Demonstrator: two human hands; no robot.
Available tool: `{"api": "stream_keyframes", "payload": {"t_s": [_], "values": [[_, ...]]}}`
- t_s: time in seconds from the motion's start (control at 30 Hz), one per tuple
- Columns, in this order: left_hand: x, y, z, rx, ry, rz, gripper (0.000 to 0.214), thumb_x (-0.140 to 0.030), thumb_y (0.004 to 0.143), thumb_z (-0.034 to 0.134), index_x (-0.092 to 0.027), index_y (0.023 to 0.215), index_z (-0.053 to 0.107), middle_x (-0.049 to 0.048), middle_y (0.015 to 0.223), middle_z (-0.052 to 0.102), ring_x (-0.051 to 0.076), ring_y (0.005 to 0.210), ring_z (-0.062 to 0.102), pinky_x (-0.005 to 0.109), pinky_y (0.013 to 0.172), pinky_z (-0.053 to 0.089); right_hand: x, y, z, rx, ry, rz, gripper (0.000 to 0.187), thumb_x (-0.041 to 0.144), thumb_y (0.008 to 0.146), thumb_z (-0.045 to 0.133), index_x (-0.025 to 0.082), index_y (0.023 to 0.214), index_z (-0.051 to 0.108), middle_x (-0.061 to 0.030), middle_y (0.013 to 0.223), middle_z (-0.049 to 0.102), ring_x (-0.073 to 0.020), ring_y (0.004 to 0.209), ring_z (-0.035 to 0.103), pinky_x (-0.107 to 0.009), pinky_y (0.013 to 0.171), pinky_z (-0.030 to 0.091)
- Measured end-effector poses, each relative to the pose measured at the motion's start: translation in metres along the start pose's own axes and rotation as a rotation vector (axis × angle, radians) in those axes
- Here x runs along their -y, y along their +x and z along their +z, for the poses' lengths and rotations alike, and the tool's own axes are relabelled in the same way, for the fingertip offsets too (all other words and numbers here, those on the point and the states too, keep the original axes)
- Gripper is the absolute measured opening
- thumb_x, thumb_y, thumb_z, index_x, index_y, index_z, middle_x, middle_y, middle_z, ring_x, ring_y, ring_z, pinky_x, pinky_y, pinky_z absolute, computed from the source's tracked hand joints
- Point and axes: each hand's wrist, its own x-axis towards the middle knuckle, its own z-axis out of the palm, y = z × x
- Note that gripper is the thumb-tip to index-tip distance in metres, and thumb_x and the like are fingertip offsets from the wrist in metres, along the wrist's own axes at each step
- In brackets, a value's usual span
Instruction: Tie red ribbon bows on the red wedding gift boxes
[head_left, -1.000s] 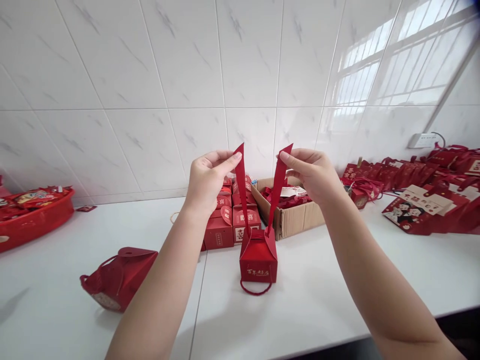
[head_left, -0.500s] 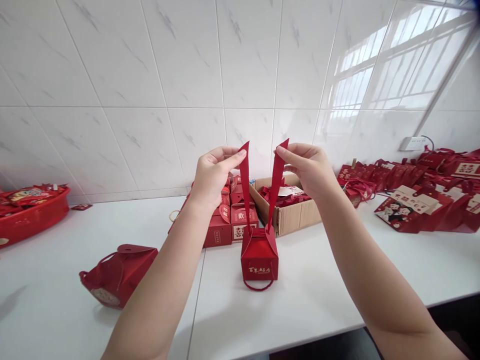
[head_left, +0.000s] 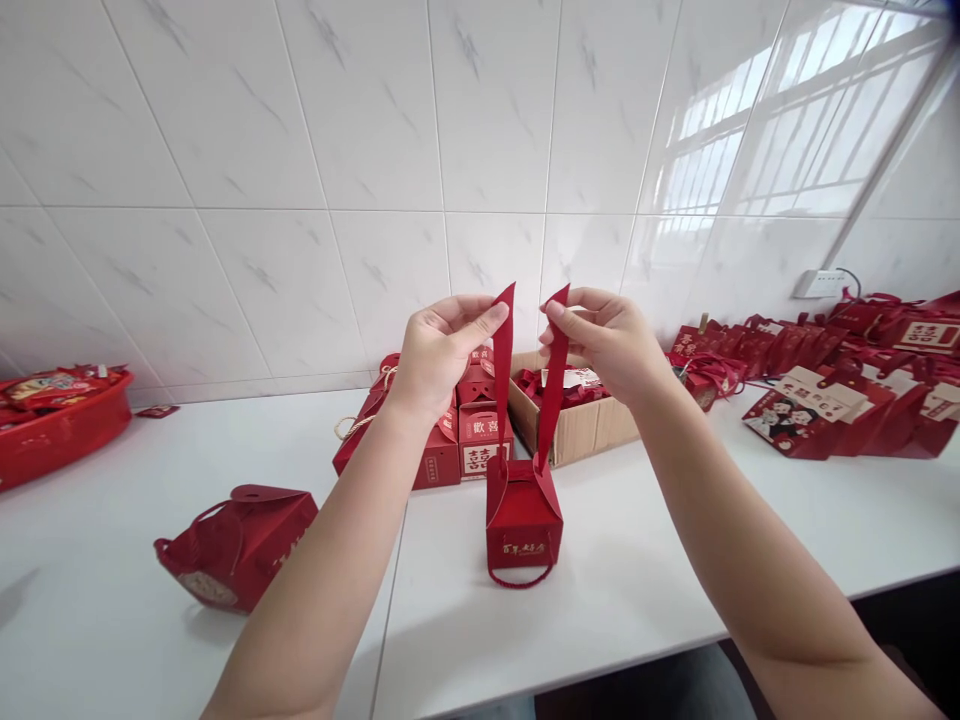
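Near the middle of the white tabletop (head_left: 622, 600), a small red card box with a folded, peaked top (head_left: 523, 520) stands upright, its gold-lettered front facing the viewer and a dark red twisted-cord handle (head_left: 521, 583) looping below that face. From its top rise two flat red fabric ribbon tails (head_left: 555, 385), their slant-cut tips pointing up. The left tail's long axis is nearly vertical; the right one's leans slightly rightward. The left hand (head_left: 446, 355) pinches the left tail near its tip between thumb and fingers; the right hand (head_left: 611, 345) grips the other likewise, the hands apart. Behind are clustered red printed gift boxes (head_left: 435, 465) and an open brown cardboard carton (head_left: 596, 437). Beyond the left forearm, a red box with braided cord (head_left: 251, 540) rests tilted.
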Motion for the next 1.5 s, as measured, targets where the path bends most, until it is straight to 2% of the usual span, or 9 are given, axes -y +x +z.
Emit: {"api": "stream_keyframes", "payload": {"t_s": [0.17, 0.33, 0.53, 0.7, 0.87, 1.1, 1.2, 1.4, 1.5], "values": [[0.004, 0.000, 0.006, 0.114, 0.113, 0.030, 0.017, -0.032, 0.067, 0.078, -0.021, 0.079, 0.074, 0.0006, 0.071, 0.068, 0.013, 0.066, 0.063, 0.026, 0.064, 0.054, -0.006, 0.002, 0.010, 0.078, -0.013, 0.016, 0.029, 0.044, 0.074, 0.070, 0.018, 0.087, 0.063, -0.0010, 0.067, 0.064, -0.0100, 0.055, 0.057, -0.023, 0.051, 0.047], [0.005, 0.000, 0.009, 0.088, 0.380, 0.138, 0.022, -0.037, 0.070, 0.075, -0.023, 0.087, 0.075, 0.0032, 0.082, 0.065, 0.013, 0.067, 0.059, 0.027, 0.061, 0.053, -0.012, 0.000, 0.015, 0.271, 0.172, 0.072, 0.028, 0.044, 0.077, 0.068, 0.016, 0.076, 0.062, 0.0009, 0.066, 0.059, -0.0085, 0.057, 0.053, -0.022, 0.052, 0.043], [0.007, -0.001, 0.008, 0.084, 0.522, 0.157, 0.033, -0.036, 0.073, 0.073, -0.025, 0.104, 0.069, -0.0002, 0.072, 0.061, 0.011, 0.061, 0.053, 0.024, 0.058, 0.048, -0.018, -0.008, 0.016, 0.357, 0.355, 0.190, 0.049, 0.064, 0.085, 0.043, 0.018, 0.078, 0.060, -0.0012, 0.069, 0.058, -0.0111, 0.060, 0.054, -0.025, 0.054, 0.046], [0.008, -0.001, 0.007, 0.027, 0.568, 0.151, 0.034, -0.042, 0.067, 0.077, -0.021, 0.091, 0.068, -0.0006, 0.069, 0.059, 0.011, 0.061, 0.055, 0.023, 0.056, 0.046, -0.017, -0.009, 0.009, 0.493, 0.241, 0.172, 0.024, 0.038, 0.082, 0.065, 0.016, 0.074, 0.062, 0.0026, 0.061, 0.054, -0.0072, 0.056, 0.052, -0.021, 0.054, 0.044], [0.013, -0.005, 0.003, 0.173, 0.362, -0.017, 0.041, -0.056, 0.077, 0.061, -0.018, 0.090, 0.067, 0.0046, 0.076, 0.067, 0.013, 0.064, 0.062, 0.026, 0.060, 0.050, -0.019, -0.006, 0.005, 0.347, 0.275, 0.240, 0.027, 0.036, 0.083, 0.064, 0.014, 0.067, 0.062, 0.0003, 0.063, 0.058, -0.0074, 0.057, 0.054, -0.020, 0.053, 0.044], [0.025, -0.004, -0.002, -0.077, 0.297, 0.025, 0.028, -0.042, 0.064, 0.078, -0.018, 0.077, 0.073, 0.0036, 0.064, 0.067, 0.015, 0.056, 0.060, 0.027, 0.054, 0.048, -0.019, -0.009, 0.008, 0.297, 0.260, 0.321, 0.023, 0.035, 0.081, 0.066, 0.014, 0.071, 0.065, -0.0011, 0.071, 0.062, -0.0082, 0.061, 0.055, -0.021, 0.055, 0.044], [0.023, -0.003, 0.001, -0.107, 0.323, 0.070, 0.026, -0.041, 0.065, 0.078, -0.018, 0.077, 0.073, 0.0036, 0.067, 0.067, 0.014, 0.059, 0.060, 0.027, 0.058, 0.049, -0.022, -0.010, 0.010, 0.313, 0.277, 0.310, 0.024, 0.034, 0.083, 0.063, 0.014, 0.069, 0.064, -0.0007, 0.070, 0.061, -0.0077, 0.061, 0.055, -0.020, 0.056, 0.044], [0.022, -0.017, 0.000, 0.074, 0.550, 0.387, 0.012, -0.033, 0.073, 0.072, -0.021, 0.077, 0.075, 0.0056, 0.096, 0.059, 0.013, 0.072, 0.059, 0.028, 0.065, 0.051, -0.026, -0.006, 0.005, 0.381, 0.453, 0.414, 0.016, 0.033, 0.087, 0.057, 0.021, 0.086, 0.068, 0.0004, 0.074, 0.063, -0.0103, 0.069, 0.059, -0.024, 0.068, 0.049], [0.029, -0.030, -0.003, 0.162, 0.638, 0.475, 0.009, -0.030, 0.075, 0.071, -0.023, 0.075, 0.075, 0.0064, 0.098, 0.056, 0.017, 0.085, 0.059, 0.033, 0.078, 0.051, -0.026, -0.006, -0.002, 0.411, 0.372, 0.420, 0.015, 0.033, 0.084, 0.061, 0.020, 0.086, 0.068, -0.0002, 0.078, 0.064, -0.0106, 0.073, 0.060, -0.025, 0.073, 0.049]]}}
